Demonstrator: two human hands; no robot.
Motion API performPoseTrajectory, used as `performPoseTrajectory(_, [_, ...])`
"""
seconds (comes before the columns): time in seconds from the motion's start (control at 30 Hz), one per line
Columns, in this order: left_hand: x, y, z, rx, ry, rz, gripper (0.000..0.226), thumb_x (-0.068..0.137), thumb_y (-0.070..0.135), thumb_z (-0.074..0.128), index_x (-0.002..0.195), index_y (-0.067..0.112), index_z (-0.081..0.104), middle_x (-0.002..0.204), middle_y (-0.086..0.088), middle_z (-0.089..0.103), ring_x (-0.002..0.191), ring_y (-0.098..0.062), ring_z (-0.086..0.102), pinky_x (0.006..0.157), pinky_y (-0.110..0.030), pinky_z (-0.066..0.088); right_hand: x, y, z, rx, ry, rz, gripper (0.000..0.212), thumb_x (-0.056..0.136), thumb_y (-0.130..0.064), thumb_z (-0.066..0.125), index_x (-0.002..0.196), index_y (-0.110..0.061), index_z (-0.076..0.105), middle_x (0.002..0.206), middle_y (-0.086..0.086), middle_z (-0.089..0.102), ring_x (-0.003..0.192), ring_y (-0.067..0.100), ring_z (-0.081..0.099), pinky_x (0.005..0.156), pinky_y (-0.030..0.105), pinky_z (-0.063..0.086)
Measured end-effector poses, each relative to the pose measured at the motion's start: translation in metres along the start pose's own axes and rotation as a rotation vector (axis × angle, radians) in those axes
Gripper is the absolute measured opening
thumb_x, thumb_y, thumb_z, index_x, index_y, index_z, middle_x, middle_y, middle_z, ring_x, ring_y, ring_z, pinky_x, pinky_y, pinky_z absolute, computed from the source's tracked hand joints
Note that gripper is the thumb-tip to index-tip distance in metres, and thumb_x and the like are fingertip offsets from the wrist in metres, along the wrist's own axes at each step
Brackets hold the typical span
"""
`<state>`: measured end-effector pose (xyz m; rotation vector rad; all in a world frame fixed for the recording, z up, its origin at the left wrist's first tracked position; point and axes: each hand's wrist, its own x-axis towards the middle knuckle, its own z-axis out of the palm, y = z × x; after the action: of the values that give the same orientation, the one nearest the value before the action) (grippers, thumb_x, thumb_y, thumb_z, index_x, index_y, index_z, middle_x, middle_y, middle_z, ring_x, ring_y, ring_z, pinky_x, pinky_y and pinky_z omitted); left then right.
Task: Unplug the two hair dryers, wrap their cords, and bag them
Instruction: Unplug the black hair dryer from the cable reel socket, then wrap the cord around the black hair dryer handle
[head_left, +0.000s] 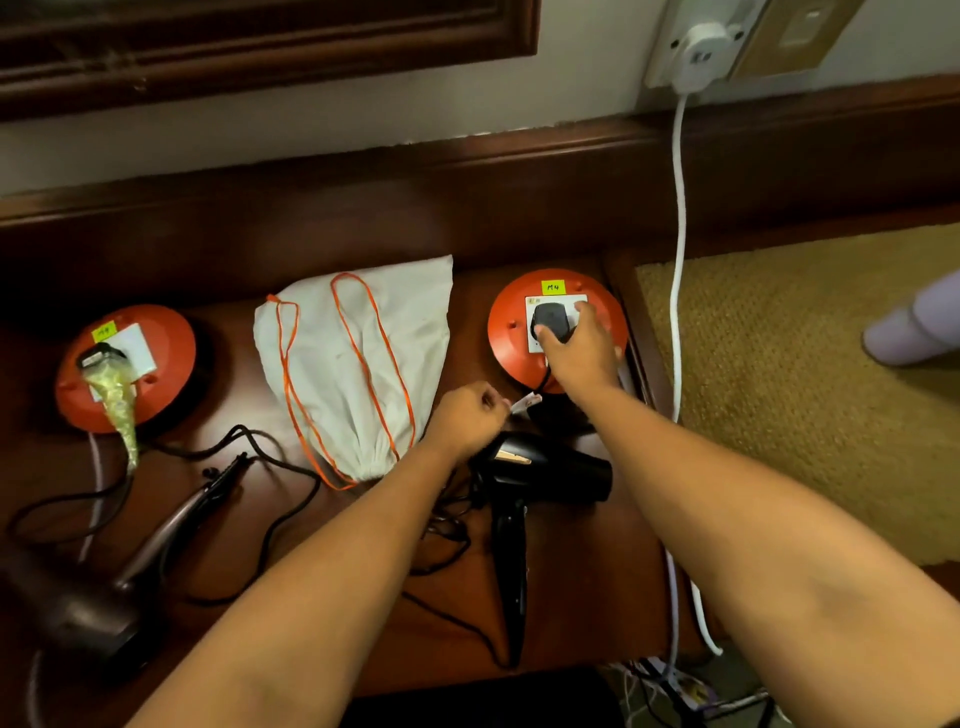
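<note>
Right hand: fingers curled round black plug, seated in orange socket reel on table. Left hand: pinching white tag. Black hair dryer nearby. Risk: unbraced reel lifting with the plug

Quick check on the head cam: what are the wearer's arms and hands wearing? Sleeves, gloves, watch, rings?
Nothing worn that shows. Both forearms are bare from the frame's bottom edge to the wrists, no sleeves in view. The left hand and right hand have no gloves, and no watch, bracelet or ring is visible.
</note>
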<state>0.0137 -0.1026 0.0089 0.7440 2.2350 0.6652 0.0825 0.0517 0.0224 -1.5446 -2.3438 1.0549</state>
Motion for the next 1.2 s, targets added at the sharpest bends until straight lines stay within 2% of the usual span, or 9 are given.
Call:
performPoseTrajectory(0.23, [-0.024, -0.008, -0.002, 0.114, -0.24, 0.218, 0.05, 0.077, 0.062, 0.066, 0.113, 0.026, 0.066, 0.112, 0.002, 0.067, 0.103, -0.016, 0.061, 0.077, -0.027, 0.044, 0.001, -0.011, -0.001, 0.183, -0.072, 0.103, 0.04, 0.087, -0.035, 0.064, 0.115, -0.006, 0.058, 0.111, 0.012, 0.065, 0.102, 0.03, 0.061, 0.084, 0.036, 0.049])
performPoseTrajectory(0.4, [-0.03, -0.02, 0.011, 0.23, -0.379, 0.152, 0.096, 0.068, 0.058, 0.076, 0.146, 0.024, 0.031, 0.142, -0.008, 0.045, 0.129, -0.025, 0.044, 0.105, -0.037, 0.039, -0.004, -0.01, -0.004, 0.37, -0.079, 0.154, 0.032, 0.092, -0.022, 0.061, 0.119, -0.006, 0.055, 0.105, 0.003, 0.059, 0.089, 0.016, 0.055, 0.078, 0.027, 0.044])
performPoseTrajectory(0.53, [-0.03, -0.02, 0.011, 0.226, -0.327, 0.187, 0.088, 0.07, 0.051, 0.079, 0.141, 0.018, 0.04, 0.137, -0.007, 0.052, 0.123, -0.025, 0.049, 0.097, -0.033, 0.042, -0.008, -0.005, -0.006, 0.596, -0.113, 0.257, 0.018, 0.093, -0.014, 0.058, 0.109, -0.011, 0.05, 0.094, 0.005, 0.063, 0.065, 0.021, 0.065, 0.072, 0.037, 0.058])
performPoseTrajectory(0.67, [-0.033, -0.028, 0.003, 0.081, -0.239, 0.14, 0.079, 0.066, 0.056, 0.079, 0.131, 0.02, 0.05, 0.123, -0.004, 0.053, 0.114, -0.018, 0.051, 0.097, -0.033, 0.044, -0.01, -0.001, -0.015, 0.583, -0.057, 0.279, 0.012, 0.091, -0.019, 0.061, 0.098, -0.017, 0.052, 0.097, 0.006, 0.064, 0.087, 0.028, 0.067, 0.085, 0.048, 0.056])
performPoseTrajectory(0.83, [-0.038, -0.042, -0.026, -0.099, -0.147, 0.158, 0.059, 0.06, 0.069, 0.074, 0.103, 0.027, 0.068, 0.093, 0.004, 0.07, 0.087, -0.009, 0.067, 0.081, -0.036, 0.055, -0.014, -0.003, -0.028, 0.663, -0.034, 0.346, 0.021, 0.095, -0.017, 0.056, 0.114, -0.012, 0.05, 0.106, 0.011, 0.06, 0.08, 0.022, 0.061, 0.068, 0.037, 0.057])
performPoseTrajectory(0.9, [-0.047, -0.041, -0.048, -0.225, -0.104, 0.153, 0.055, 0.065, 0.055, 0.077, 0.107, 0.021, 0.067, 0.094, 0.003, 0.071, 0.086, -0.009, 0.067, 0.079, -0.028, 0.054, -0.015, -0.007, -0.033, 0.767, -0.026, 0.396, 0.026, 0.095, -0.017, 0.055, 0.119, -0.012, 0.046, 0.103, 0.011, 0.059, 0.073, 0.02, 0.062, 0.062, 0.032, 0.056])
performPoseTrajectory(0.97, [-0.053, -0.047, -0.067, -0.398, -0.06, 0.124, 0.054, 0.069, 0.043, 0.08, 0.112, 0.015, 0.065, 0.102, -0.001, 0.071, 0.09, -0.009, 0.066, 0.08, -0.021, 0.051, -0.016, -0.008, -0.032, 0.829, 0.009, 0.445, 0.03, 0.093, -0.019, 0.058, 0.119, -0.012, 0.045, 0.102, 0.013, 0.061, 0.078, 0.024, 0.064, 0.072, 0.039, 0.058])
performPoseTrajectory(1.1, [-0.065, -0.063, -0.106, -0.732, 0.135, 0.055, 0.054, 0.061, 0.046, 0.08, 0.106, 0.019, 0.066, 0.102, -0.001, 0.07, 0.094, -0.014, 0.065, 0.092, -0.033, 0.051, -0.026, -0.011, -0.016, 0.734, 0.106, 0.434, 0.014, 0.087, -0.023, 0.064, 0.092, -0.014, 0.054, 0.101, 0.016, 0.065, 0.077, 0.024, 0.063, 0.08, 0.043, 0.056])
performPoseTrajectory(1.2, [-0.073, -0.081, -0.136, -0.894, 0.283, 0.019, 0.055, 0.059, 0.051, 0.08, 0.102, 0.021, 0.065, 0.1, 0.0, 0.069, 0.096, -0.018, 0.065, 0.095, -0.039, 0.05, -0.06, -0.035, 0.0, 0.6, 0.041, 0.359, 0.007, 0.092, -0.016, 0.057, 0.09, -0.012, 0.052, 0.075, 0.012, 0.061, 0.049, 0.018, 0.061, 0.046, 0.025, 0.053])
